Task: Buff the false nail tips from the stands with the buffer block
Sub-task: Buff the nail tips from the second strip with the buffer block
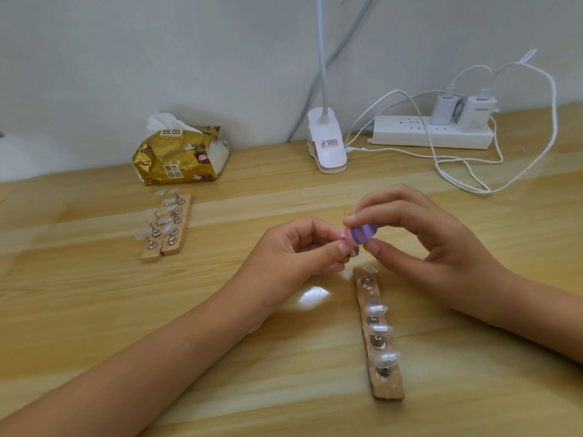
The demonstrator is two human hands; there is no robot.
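Note:
My right hand (422,234) pinches a small purple and pink buffer block (359,235) between thumb and fingers, above the table's middle. My left hand (303,250) pinches a metal nail stand (353,253) whose false tip sits against the block, mostly hidden by my fingers. Just below, a wooden strip (383,339) holds several stands with translucent nail tips (380,329). Two more wooden strips (167,228) with several tipped stands lie at the left.
A gold tissue pack (179,156) sits at the back left. A white clip lamp (326,143) stands at the back centre. A power strip (432,132) with two chargers and white cables (467,171) lies at the back right.

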